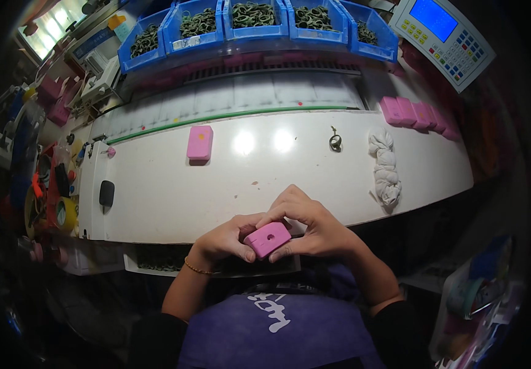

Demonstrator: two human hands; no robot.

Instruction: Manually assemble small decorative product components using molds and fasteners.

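Close to my body, at the table's near edge, I hold a pink rubber mould (pixel 261 244) between both hands. It is a small block with chamfered corners, a dark round hole and a thin seam line in the face turned up toward me. My left hand (pixel 231 235) grips its left end, thumb at the lower corner. Around the right end my right hand (pixel 314 226) is closed, thumb below and fingers over the top. Another pink mould (pixel 200 143) lies on the table beyond my hands. A dark green ring-shaped piece with a stem (pixel 335 143) rests at the right.
Blue bins (pixel 257 32) full of dark green ring-shaped pieces line the back. More pink moulds (pixel 422 115) stand in a row at the right, below a keypad panel with a blue screen (pixel 456 37). A twisted white cloth (pixel 386 169) lies on the white table (pixel 173 203).
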